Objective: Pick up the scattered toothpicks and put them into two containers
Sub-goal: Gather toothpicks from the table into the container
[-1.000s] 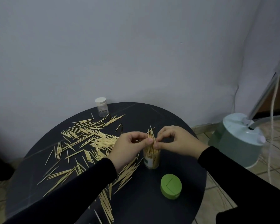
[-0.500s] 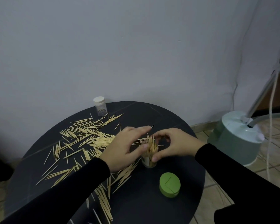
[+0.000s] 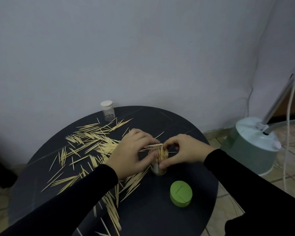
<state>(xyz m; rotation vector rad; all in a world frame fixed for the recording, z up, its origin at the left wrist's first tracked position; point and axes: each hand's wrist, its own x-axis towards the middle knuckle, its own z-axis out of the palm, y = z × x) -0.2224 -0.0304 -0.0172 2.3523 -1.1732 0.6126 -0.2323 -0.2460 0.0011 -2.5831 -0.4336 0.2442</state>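
Toothpicks [image 3: 162,152] now lower in container [image 3: 157,168].

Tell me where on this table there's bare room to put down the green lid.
Bare: the table's far right, beyond the right hand, and the near edge past the green lid. Crowded: scattered toothpicks cover the left, trailing toward the front.
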